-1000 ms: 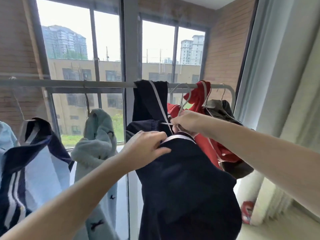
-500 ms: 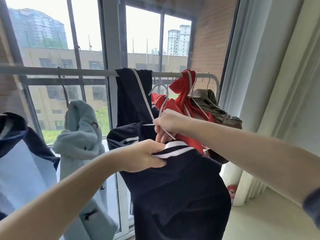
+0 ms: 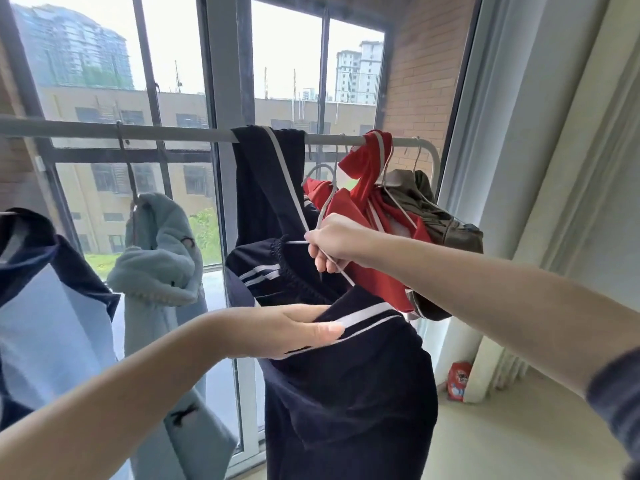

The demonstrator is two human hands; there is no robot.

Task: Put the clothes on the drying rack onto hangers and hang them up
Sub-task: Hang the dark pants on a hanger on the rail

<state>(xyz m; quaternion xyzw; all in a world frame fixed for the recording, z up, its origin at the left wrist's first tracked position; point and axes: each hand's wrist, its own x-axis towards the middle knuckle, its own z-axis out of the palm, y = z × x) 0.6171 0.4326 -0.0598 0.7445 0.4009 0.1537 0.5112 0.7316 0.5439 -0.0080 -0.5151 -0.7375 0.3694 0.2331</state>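
Note:
A dark navy garment [image 3: 346, 393] with white stripes hangs in front of me at the centre. My left hand [image 3: 277, 329] grips its striped collar edge. My right hand [image 3: 332, 245] holds a thin grey wire hanger [image 3: 325, 188] just above, one hanger arm running down into the garment's opening. Another navy piece [image 3: 266, 188] with a white stripe is draped over the grey rail [image 3: 138, 133] of the drying rack. A red garment [image 3: 367, 209] and an olive one [image 3: 433, 209] hang at the rail's right end.
A pale blue fleece garment [image 3: 162, 258] hangs on a hook to the left, with a navy and light blue garment [image 3: 41, 306] at the far left. Windows stand behind the rail. White curtains [image 3: 554, 168] fill the right side, and a red packet [image 3: 459, 381] lies on the floor.
My view has shifted right and lower. My left hand has pulled the collar down and away from my right hand, which keeps hold of the hanger.

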